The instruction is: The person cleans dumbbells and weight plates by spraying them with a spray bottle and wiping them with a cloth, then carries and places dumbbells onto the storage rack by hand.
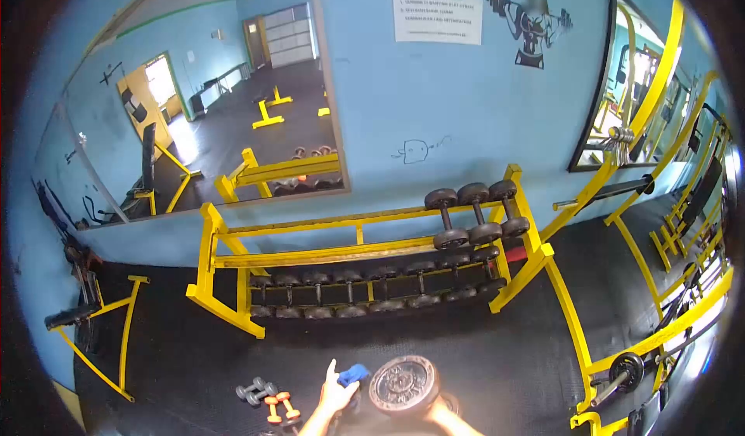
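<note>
My right hand [442, 411] is closed round the handle of a dumbbell [403, 385], held in front of me at the bottom of the view. The dumbbell's round, worn end faces up with raised lettering, and its other end is mostly hidden. Just left of it, my left hand [337, 393] has a bunched blue cloth [354, 374] in its fingers, with the thumb pointing up. A small gap shows between the cloth and the dumbbell's end. Grey dumbbells [256, 391] and orange dumbbells [282, 408] lie on the floor to the left of my left hand.
A yellow two-tier rack [233, 320] stands ahead against the blue wall. Black dumbbells [349, 290] line its lower tier, and more dumbbells [479, 215] sit at its upper right. A yellow-framed bench [128, 335] is at left; yellow machine frames [570, 327] and a plate-loaded bar [625, 370] stand right.
</note>
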Demonstrator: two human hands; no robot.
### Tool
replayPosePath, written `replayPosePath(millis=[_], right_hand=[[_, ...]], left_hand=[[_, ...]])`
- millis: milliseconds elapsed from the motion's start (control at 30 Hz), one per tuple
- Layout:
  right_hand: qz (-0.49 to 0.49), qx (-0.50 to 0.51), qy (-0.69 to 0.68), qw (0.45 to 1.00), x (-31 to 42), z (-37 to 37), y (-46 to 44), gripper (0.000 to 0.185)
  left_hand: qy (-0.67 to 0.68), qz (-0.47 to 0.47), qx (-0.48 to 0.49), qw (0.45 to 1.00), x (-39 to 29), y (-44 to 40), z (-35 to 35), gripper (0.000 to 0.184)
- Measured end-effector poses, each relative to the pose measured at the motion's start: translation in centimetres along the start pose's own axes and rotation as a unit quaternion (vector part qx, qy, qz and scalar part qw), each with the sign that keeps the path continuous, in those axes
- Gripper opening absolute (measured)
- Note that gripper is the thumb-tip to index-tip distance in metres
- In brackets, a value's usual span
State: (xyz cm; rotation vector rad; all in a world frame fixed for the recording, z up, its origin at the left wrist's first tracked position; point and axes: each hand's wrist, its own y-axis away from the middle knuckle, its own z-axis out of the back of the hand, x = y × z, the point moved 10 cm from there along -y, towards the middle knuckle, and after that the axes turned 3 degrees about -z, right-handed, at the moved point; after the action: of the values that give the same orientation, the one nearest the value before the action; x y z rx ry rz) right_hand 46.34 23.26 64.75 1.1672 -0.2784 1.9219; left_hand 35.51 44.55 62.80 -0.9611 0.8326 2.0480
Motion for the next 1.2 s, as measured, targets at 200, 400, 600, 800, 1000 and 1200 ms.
replayPosePath(millis=[200, 400, 600, 800, 1000, 1200], right_hand=[[-0.060, -0.007, -0.005, 0.998, 2.6, 9.4, -9.1, 0.054], [-0.116, -0.018, 0.029, 0.993, 0.1, 16.0, -21.8, 0.057], [-0.107, -0.115, -0.135, 0.978, 0.5, 19.3, -34.7, 0.055], [-0.288, -0.114, -0.232, 0.922, -4.9, 18.8, -46.2, 0.038], [-0.279, -0.138, -0.140, 0.940, -9.5, 19.0, -53.0, 0.021], [-0.207, -0.221, -0.115, 0.946, -13.7, 20.1, -54.6, 0.031]], left_hand=[[0.053, -0.071, 0.023, 0.996, -9.0, -13.9, 0.3, 0.091], [0.033, -0.050, 0.055, 0.997, -9.9, -29.5, -0.8, 0.086], [-0.024, -0.010, 0.129, 0.991, -11.1, -38.4, -0.7, 0.084], [-0.005, 0.046, 0.207, 0.977, -11.5, -43.5, -1.2, 0.084], [-0.030, 0.074, 0.188, 0.979, -11.4, -46.5, -1.5, 0.081], [-0.011, 0.065, 0.246, 0.967, -11.3, -47.3, -3.4, 0.068]])
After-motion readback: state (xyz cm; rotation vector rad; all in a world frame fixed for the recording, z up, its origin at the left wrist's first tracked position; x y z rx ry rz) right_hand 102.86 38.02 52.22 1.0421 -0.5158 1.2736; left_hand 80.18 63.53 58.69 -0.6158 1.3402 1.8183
